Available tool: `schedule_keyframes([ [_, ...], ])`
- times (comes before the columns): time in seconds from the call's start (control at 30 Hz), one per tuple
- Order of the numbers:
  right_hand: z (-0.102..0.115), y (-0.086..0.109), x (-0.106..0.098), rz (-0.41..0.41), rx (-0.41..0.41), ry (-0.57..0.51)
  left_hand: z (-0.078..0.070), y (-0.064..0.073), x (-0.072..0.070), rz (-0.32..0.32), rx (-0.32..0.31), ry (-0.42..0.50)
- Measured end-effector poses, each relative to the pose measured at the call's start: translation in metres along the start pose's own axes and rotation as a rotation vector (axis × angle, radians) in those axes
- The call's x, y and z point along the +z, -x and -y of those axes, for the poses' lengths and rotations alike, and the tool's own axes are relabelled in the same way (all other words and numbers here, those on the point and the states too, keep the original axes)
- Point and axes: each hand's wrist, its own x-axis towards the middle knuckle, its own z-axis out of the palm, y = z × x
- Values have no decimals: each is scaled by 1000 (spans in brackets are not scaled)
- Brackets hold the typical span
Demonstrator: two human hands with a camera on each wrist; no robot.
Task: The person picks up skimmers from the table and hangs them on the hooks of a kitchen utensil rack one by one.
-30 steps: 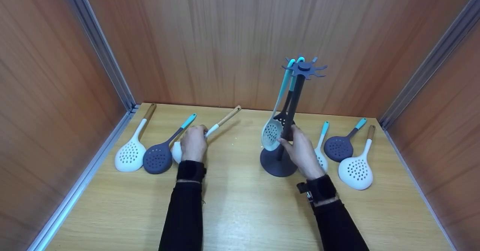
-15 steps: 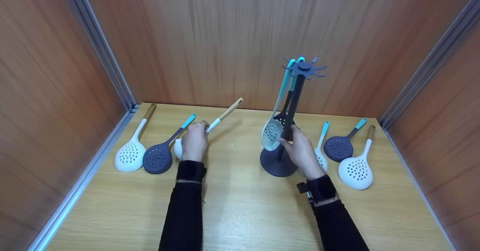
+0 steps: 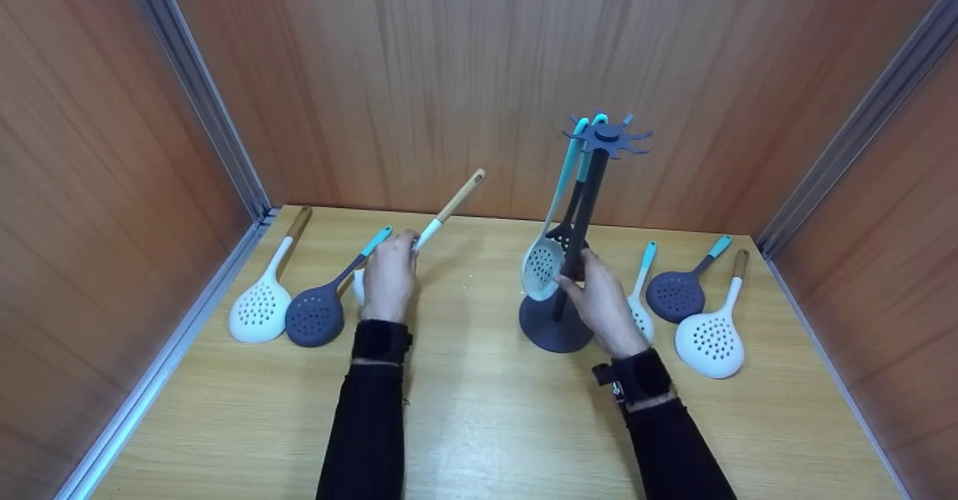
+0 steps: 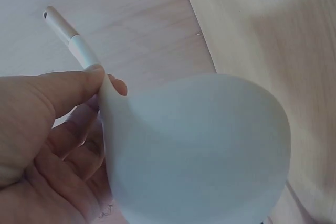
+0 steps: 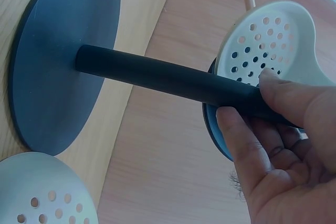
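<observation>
My left hand (image 3: pixel 389 275) pinches the neck of a white ladle (image 4: pixel 205 145) between thumb and fingers. Its wooden handle end points up and away to the right, and the smooth bowl fills much of the left wrist view. In the head view the hand hides most of that bowl. My right hand (image 3: pixel 602 302) grips the dark post of a utensil stand (image 3: pixel 593 193), thumb on one side and fingers on the other. From the stand's hooked top hang a pale skimmer (image 3: pixel 542 268) and a dark slotted utensil (image 3: pixel 563 236), partly behind the post.
Left on the table lie a white slotted turner (image 3: pixel 260 309) and a dark skimmer (image 3: pixel 316 314). To the right are a small white slotted spoon (image 3: pixel 640 313), another dark skimmer (image 3: pixel 676 296) and a white slotted turner (image 3: pixel 711 343). Wooden panels (image 3: pixel 464 88) enclose the back and sides.
The ladle has risen in my left hand, its handle end swinging higher and steeper. That hand has shifted slightly up and away. The right hand and the stand have stayed put.
</observation>
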Motion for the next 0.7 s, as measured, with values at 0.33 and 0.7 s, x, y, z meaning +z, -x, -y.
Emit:
schedule_keyframes([
  [0.33,1,1,0,-12,-22,10,-5,-1,-4,-19,53,32],
  [0.7,0,1,0,-8,-20,15,-12,-3,-11,-23,57,41],
])
